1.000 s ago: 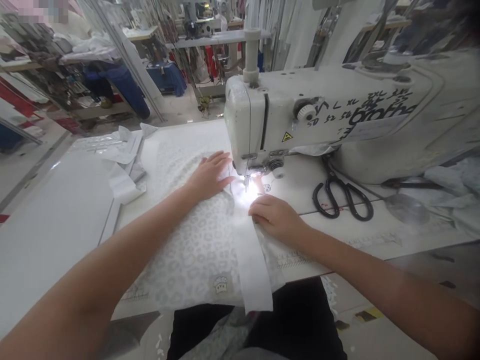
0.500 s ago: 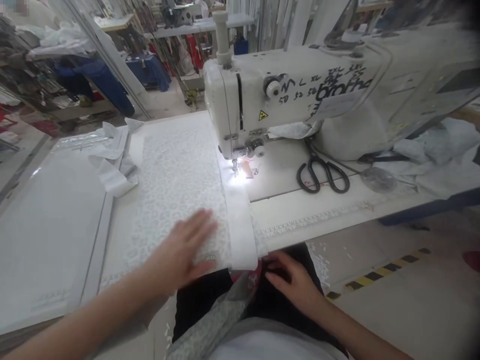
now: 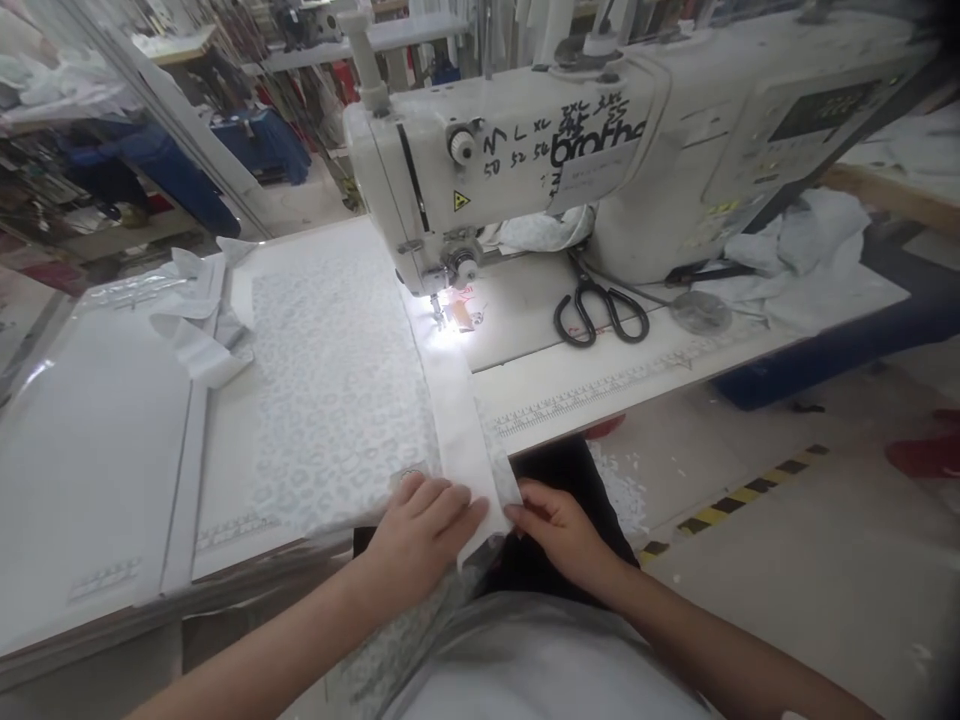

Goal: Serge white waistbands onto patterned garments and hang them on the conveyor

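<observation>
A pale leopard-print fabric [image 3: 337, 400] lies over the sewing table, its near part hanging over the front edge. Along its right side runs a white fabric strip [image 3: 459, 420], reaching back under the lit presser foot [image 3: 437, 312] of the sewing machine [image 3: 510, 170]. My left hand [image 3: 424, 525] rests on the strip's near end and the fabric, fingers bent, thumb side hidden. Just to the right, my right hand [image 3: 559, 530] pinches the fabric's right edge between thumb and fingers beside the strip.
Black-handled scissors [image 3: 600, 310] lie right of the needle, behind a printed ruler scale [image 3: 577, 395]. Crumpled fabric [image 3: 795, 260] sits at the table's right end. Fabric scraps [image 3: 202, 330] lie on the left by a white panel [image 3: 90, 430]. Striped floor tape [image 3: 742, 500] shows below.
My left hand has moved right and nearer, from flat on the fabric to the strip's near end. My right hand has come up to the fabric's edge. The view has shifted right.
</observation>
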Demonstrator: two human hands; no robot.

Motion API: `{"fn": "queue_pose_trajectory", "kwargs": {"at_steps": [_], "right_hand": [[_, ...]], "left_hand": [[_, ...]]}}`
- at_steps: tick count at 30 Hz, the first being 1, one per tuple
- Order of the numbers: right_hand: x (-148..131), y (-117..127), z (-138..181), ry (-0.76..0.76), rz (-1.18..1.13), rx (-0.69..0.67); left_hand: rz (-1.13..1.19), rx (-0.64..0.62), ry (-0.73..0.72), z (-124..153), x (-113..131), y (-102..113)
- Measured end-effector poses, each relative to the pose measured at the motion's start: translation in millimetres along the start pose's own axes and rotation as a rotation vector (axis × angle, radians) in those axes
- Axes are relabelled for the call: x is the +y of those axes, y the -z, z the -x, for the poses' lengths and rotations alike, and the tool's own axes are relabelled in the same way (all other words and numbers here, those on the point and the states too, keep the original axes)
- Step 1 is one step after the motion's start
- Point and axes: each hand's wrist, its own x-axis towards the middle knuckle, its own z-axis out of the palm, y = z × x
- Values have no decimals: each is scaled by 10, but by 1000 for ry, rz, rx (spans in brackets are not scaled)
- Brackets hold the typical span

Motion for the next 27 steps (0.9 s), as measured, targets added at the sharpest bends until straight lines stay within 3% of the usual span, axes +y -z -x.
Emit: {"fn": "queue_pose_trajectory", "kwargs": {"at_steps": [5,9,19,27], "right_hand": [[-137,-62,84,-65,-88,-53],[-187,-91,148,-35,-41,-68],[-188,-60,206,-47,21,-26],[-143,-48,199,-47,54,-3]], "left_hand": [[294,12,41,-157,96,112],[310,-56,9,-153,118,34],[371,-20,-27,-133,92,-7],[313,-65,-68,-137,78,-42]]}}
